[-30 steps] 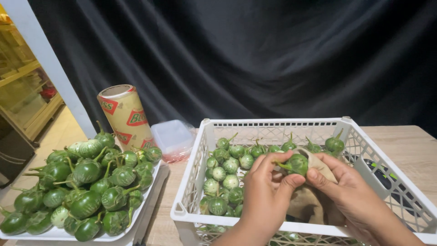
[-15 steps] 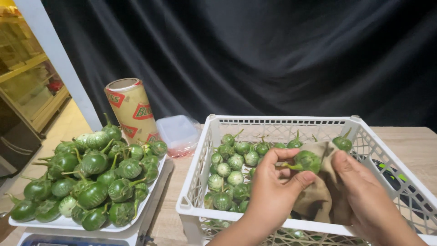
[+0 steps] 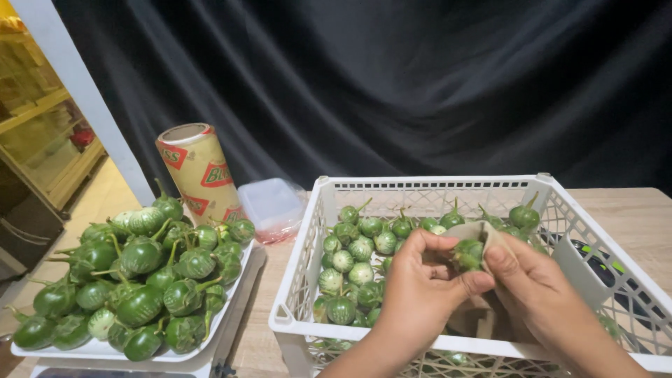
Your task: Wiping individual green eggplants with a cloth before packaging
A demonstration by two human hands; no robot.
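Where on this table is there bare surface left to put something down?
Bare wood shows right of the white crate, toward the far right corner, and in a narrow strip between crate and heaped tray. Behind that strip, the roll and plastic tub crowd it.

Your left hand (image 3: 420,294) and right hand (image 3: 539,294) are hiding most of the brown cloth (image 3: 483,318); the bottom edge is cutting off the white basket's (image 3: 308,238) near wall and the tray (image 3: 231,308).
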